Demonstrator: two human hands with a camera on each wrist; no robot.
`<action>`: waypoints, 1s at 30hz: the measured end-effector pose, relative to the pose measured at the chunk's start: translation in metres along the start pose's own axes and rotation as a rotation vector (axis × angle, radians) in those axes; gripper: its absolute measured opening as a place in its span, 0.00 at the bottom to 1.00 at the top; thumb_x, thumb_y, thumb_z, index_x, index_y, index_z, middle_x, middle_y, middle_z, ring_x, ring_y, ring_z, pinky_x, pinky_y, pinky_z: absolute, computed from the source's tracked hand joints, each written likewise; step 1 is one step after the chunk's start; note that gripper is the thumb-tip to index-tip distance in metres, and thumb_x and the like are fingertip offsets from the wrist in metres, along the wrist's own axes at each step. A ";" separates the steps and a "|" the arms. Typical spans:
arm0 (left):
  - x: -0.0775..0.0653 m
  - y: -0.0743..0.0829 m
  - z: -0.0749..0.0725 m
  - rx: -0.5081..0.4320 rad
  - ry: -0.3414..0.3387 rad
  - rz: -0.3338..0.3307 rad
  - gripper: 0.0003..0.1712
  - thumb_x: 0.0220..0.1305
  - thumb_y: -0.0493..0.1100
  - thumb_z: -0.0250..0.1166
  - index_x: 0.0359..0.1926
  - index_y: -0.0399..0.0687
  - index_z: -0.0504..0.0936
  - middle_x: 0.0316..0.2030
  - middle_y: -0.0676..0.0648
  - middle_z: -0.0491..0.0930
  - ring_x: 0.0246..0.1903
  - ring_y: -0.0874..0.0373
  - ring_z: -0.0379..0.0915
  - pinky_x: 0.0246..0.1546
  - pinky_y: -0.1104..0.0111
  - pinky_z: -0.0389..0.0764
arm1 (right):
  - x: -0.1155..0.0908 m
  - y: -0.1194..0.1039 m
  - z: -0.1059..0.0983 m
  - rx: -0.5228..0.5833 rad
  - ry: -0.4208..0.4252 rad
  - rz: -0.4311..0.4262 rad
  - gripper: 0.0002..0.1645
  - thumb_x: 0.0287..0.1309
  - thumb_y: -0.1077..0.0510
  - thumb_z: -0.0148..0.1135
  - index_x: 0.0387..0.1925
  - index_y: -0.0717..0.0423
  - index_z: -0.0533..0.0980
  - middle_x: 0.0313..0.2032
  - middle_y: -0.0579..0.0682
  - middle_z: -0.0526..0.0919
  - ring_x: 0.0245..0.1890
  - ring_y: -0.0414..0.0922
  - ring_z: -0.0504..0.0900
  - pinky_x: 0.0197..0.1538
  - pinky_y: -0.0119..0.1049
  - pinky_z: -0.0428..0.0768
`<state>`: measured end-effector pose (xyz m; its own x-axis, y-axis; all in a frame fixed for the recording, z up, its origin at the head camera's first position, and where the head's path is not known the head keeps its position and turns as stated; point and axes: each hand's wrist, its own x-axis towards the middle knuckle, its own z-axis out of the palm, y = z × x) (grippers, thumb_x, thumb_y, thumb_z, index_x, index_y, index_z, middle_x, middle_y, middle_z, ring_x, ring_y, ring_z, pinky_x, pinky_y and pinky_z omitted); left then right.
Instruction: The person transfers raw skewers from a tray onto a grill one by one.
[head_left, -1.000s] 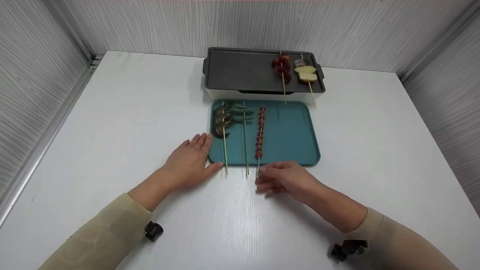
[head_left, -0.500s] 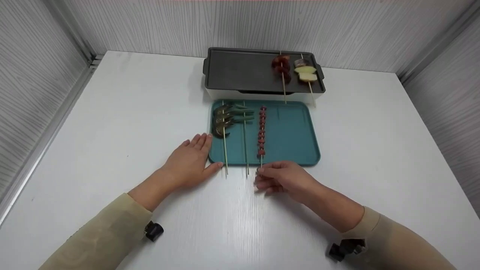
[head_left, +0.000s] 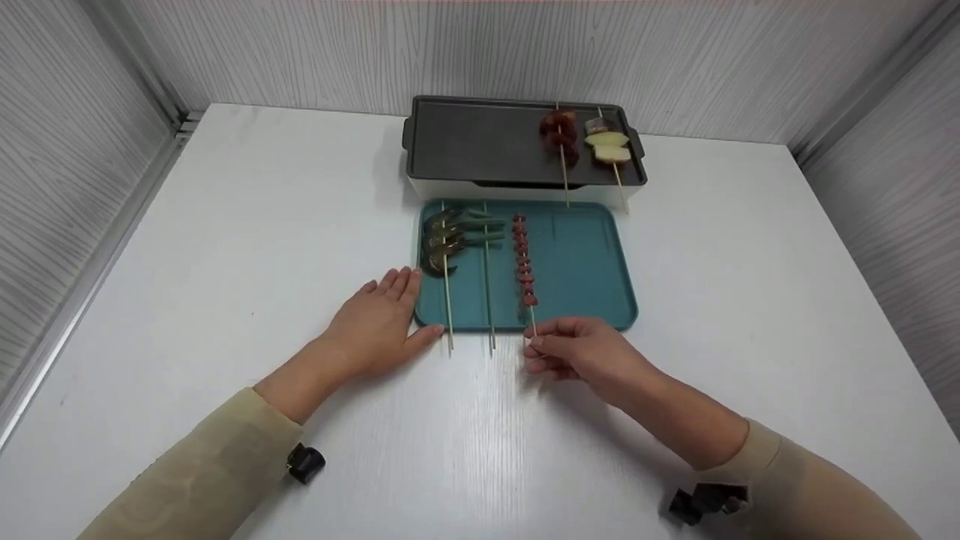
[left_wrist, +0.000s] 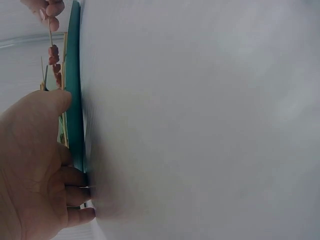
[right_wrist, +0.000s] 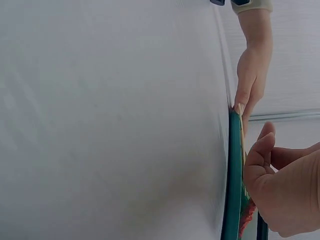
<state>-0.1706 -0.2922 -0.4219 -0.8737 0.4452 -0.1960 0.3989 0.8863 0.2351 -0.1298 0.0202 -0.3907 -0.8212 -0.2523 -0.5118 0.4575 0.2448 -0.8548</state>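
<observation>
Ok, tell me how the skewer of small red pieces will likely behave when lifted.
The red skewer is probably fairly stiff, its stick running nearly straight. It looks thin, so likely light. With the right hand pinching only the bare near end, the loaded far end may dip or twist.

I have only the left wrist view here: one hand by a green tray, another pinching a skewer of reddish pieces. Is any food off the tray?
Observer: Yes, a skewer of dark red pieces and one with pale slices lie on a dark grill's right end.
Reviewer: What food is nearest the left hand?
Observer: What look like shrimp, on the tray's left side.
Reviewer: Where does the pinched skewer's far end reach?
Observer: Near the tray's far edge; touching or not, I can't tell.
</observation>
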 end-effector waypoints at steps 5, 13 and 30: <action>-0.001 0.000 0.000 -0.010 0.014 0.004 0.54 0.80 0.69 0.49 0.83 0.30 0.47 0.81 0.30 0.52 0.81 0.38 0.47 0.78 0.42 0.54 | -0.013 -0.008 -0.006 -0.010 -0.007 -0.038 0.20 0.77 0.59 0.61 0.62 0.69 0.79 0.48 0.60 0.88 0.42 0.45 0.89 0.47 0.34 0.83; -0.002 0.000 -0.002 -0.012 0.011 -0.008 0.54 0.80 0.68 0.50 0.83 0.29 0.47 0.81 0.30 0.51 0.81 0.37 0.47 0.78 0.42 0.54 | -0.029 -0.028 -0.012 -0.052 -0.009 -0.126 0.22 0.77 0.58 0.61 0.63 0.69 0.77 0.48 0.61 0.87 0.42 0.46 0.90 0.47 0.34 0.83; -0.001 0.000 0.000 -0.009 0.005 0.001 0.54 0.81 0.70 0.48 0.83 0.30 0.46 0.81 0.30 0.51 0.81 0.38 0.46 0.78 0.42 0.54 | 0.000 -0.086 -0.017 -0.095 0.088 -0.207 0.20 0.80 0.57 0.58 0.66 0.59 0.80 0.49 0.56 0.86 0.42 0.45 0.89 0.48 0.35 0.84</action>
<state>-0.1698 -0.2930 -0.4213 -0.8746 0.4456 -0.1911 0.3975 0.8847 0.2436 -0.1748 0.0154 -0.3157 -0.9227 -0.2247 -0.3132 0.2452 0.2847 -0.9267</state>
